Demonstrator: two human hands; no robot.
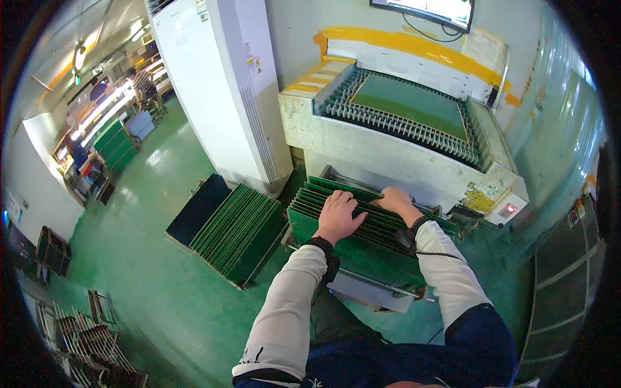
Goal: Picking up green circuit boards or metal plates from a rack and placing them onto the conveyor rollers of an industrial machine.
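Note:
In front of me, a rack of upright green boards (362, 249) stands on a metal-framed cart (343, 271). My left hand (338, 216) lies over the boards' top edges, its thumb held away from the fingers. Further right, my right hand (396, 202) has its fingers curled at the top edge of a board near the back of the rack, seemingly pinching it. Its fingertips are partly hidden. Just beyond, a large flat green panel (411, 107) lies on the rollers (388, 123) of a conveyor machine.
A second rack of green boards (239, 236) stands on the floor to the left, beside a tall white cabinet (220, 97). Metal racks (90, 343) stand lower left, a dark panelled unit (563, 291) at right. People work at far-left benches. A screen (427, 11) hangs above.

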